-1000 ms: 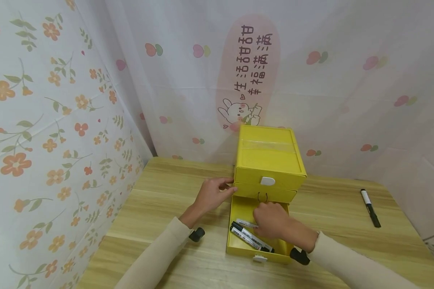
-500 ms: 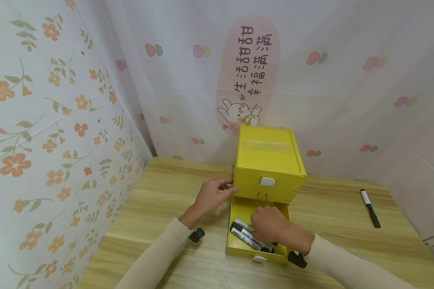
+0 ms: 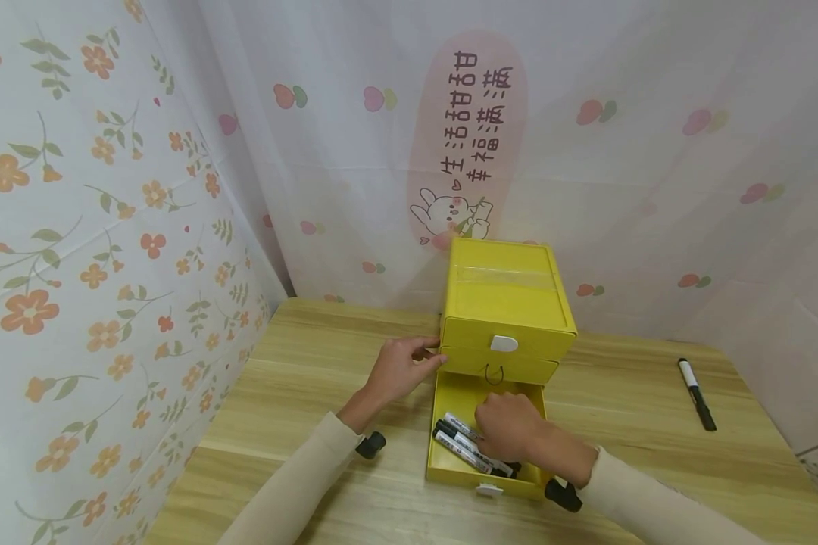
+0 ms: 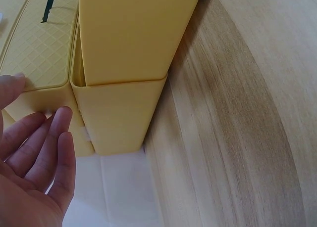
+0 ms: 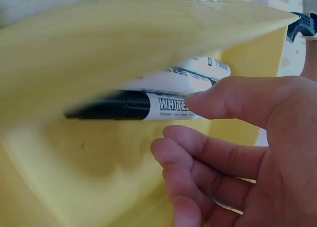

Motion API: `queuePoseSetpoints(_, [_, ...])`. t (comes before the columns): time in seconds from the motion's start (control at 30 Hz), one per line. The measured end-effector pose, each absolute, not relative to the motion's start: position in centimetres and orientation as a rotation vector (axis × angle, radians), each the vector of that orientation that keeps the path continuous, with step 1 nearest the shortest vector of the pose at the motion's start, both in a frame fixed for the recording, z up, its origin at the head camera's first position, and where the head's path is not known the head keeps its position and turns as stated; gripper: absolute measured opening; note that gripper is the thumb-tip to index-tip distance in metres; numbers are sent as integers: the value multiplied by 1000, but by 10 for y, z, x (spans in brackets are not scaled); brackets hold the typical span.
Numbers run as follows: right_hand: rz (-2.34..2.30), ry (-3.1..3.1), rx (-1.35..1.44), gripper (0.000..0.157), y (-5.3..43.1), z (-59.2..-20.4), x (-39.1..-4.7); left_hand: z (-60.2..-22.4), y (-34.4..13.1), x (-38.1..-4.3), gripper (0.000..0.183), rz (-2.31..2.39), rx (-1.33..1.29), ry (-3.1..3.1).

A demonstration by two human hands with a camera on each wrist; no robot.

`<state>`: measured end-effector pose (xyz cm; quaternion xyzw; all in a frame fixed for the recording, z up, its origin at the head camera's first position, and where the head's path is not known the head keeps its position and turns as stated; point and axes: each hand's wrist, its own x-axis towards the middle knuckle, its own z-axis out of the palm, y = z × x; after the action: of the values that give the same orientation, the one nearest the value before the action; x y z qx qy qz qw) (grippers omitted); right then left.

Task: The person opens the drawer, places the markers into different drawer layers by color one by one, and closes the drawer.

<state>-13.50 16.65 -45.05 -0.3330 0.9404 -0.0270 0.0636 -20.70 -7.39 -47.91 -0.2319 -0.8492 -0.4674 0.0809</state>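
A yellow drawer unit point(image 3: 504, 299) stands on the table with its bottom drawer point(image 3: 450, 474) pulled out. Several whiteboard markers point(image 3: 460, 451) with white barrels and black caps lie slantwise inside that drawer. My right hand point(image 3: 511, 425) is down in the drawer. In the right wrist view its thumb overlaps the label of the nearest marker point(image 5: 169, 106), while the other fingers, loosely bent, sit apart below it. My left hand point(image 3: 401, 369) rests at the unit's left front corner. Its thumb lies on the upper drawer front point(image 4: 42, 54), with the fingers at the side.
One more black and white marker point(image 3: 695, 393) lies on the wooden table point(image 3: 300, 378) at the far right. Behind the unit hangs a printed curtain point(image 3: 354, 189), and a floral curtain point(image 3: 109, 227) runs along the left. White knobs mark the drawer fronts.
The right hand has shifted slightly toward the drawer's front, and one marker now lies among the others beneath it. The left hand stays at the unit's corner.
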Motion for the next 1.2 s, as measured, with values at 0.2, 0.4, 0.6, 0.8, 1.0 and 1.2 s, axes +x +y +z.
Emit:
queuePoseSetpoints(0.2, [-116,2843,-985,55,173,-446,-134,-480,-73,-208,38,-1395,-686,-2544])
queuePoseSetpoints(0.4, [-198,2821,-976,30,183,-434,-134,-480,-74,-207,38,-1396,-691,-2536])
queuePoseSetpoints(0.6, [-276,2846,-1079,17,200,-430,-137,-479,-74,-207,38,-1384,-712,-2533])
queuePoseSetpoints(0.8, [-289,2816,-1127,16,216,-425,-137,-478,-75,-206,38,-1376,-731,-2523])
queuePoseSetpoints(1.0, [-349,2821,-1109,21,234,-421,-136,-478,-75,-206,38,-1387,-719,-2537])
queuePoseSetpoints(1.2, [-435,2879,-1109,17,254,-424,-139,-479,-74,-207,38,-1380,-728,-2521])
